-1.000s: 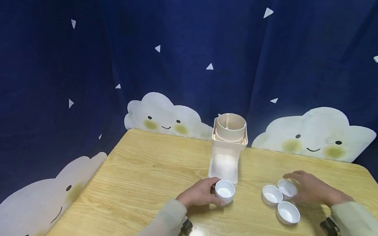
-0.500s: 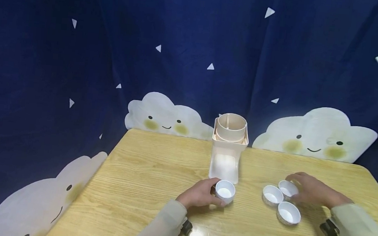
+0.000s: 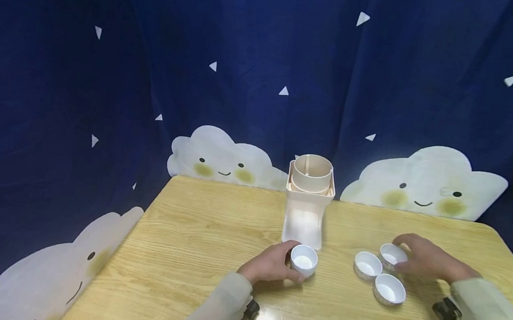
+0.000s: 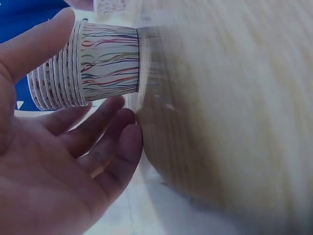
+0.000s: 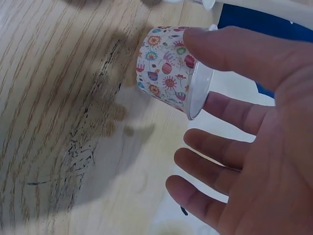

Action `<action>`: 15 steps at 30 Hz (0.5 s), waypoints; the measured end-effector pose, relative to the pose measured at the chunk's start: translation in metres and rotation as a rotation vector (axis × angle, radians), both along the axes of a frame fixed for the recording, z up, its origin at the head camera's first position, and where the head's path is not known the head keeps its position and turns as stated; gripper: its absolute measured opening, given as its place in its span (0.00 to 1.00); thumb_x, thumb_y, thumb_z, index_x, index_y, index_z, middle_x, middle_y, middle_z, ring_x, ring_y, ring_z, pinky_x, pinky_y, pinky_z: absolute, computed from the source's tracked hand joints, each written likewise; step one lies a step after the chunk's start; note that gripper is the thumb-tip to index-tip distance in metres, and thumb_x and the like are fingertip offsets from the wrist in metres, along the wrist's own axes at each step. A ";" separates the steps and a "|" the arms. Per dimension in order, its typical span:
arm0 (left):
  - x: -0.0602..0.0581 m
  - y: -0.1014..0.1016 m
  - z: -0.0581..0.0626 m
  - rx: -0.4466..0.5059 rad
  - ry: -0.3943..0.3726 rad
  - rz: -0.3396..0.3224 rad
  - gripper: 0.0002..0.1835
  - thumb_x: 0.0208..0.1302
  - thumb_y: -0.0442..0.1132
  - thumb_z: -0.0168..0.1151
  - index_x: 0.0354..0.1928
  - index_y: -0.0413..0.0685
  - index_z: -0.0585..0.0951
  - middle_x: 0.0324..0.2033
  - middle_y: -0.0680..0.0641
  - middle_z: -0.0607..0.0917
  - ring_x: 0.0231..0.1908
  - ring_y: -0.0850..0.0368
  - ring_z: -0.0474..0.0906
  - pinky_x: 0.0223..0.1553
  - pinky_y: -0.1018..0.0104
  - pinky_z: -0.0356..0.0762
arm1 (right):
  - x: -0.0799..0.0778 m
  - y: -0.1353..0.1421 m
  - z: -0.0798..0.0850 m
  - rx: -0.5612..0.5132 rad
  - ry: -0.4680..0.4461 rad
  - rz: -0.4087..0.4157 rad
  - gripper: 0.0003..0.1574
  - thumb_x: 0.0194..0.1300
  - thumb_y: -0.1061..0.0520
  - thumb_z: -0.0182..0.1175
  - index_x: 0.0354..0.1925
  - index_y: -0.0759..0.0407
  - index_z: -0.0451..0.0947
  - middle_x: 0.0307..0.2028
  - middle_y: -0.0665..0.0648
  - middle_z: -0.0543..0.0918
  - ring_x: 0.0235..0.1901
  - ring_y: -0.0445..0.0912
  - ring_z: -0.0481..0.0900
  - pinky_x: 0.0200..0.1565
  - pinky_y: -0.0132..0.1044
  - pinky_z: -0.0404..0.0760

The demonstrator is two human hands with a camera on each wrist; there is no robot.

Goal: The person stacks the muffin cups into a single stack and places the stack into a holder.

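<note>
In the head view my left hand (image 3: pixel 272 262) grips a stack of nested paper cups (image 3: pixel 304 261) at the middle of the table. The left wrist view shows the stacked rims and a colored wavy-line pattern on the outermost cup (image 4: pixel 110 62), whose base meets the wood. My right hand (image 3: pixel 427 260) pinches a single paper cup (image 3: pixel 392 255) by its rim. Flowers cover this cup's side (image 5: pixel 166 71) in the right wrist view. Two further white-lined cups stand close by, a left one (image 3: pixel 368 266) and a nearer one (image 3: pixel 390 290).
A cream plastic holder (image 3: pixel 303 221) with a round open cylinder (image 3: pixel 312 174) on top stands at the table's back, just behind the stack. The wooden table (image 3: pixel 203 227) reaches a dark blue curtain (image 3: pixel 248 51) with printed clouds.
The cup in my right hand has shifted slightly right, a little away from the left cup. My left hand and the stack stay in place.
</note>
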State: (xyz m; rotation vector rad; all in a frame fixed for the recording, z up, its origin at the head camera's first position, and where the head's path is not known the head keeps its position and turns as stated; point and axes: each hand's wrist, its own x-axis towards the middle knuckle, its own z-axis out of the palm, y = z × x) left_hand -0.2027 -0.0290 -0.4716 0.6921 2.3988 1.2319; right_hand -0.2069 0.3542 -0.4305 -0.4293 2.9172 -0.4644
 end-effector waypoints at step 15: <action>-0.001 0.000 0.000 -0.003 0.027 0.012 0.30 0.51 0.42 0.77 0.57 0.55 0.78 0.42 0.57 0.83 0.42 0.66 0.76 0.47 0.72 0.72 | -0.001 -0.006 0.005 -0.002 0.019 -0.032 0.38 0.51 0.52 0.74 0.54 0.72 0.75 0.48 0.69 0.83 0.50 0.64 0.80 0.50 0.60 0.78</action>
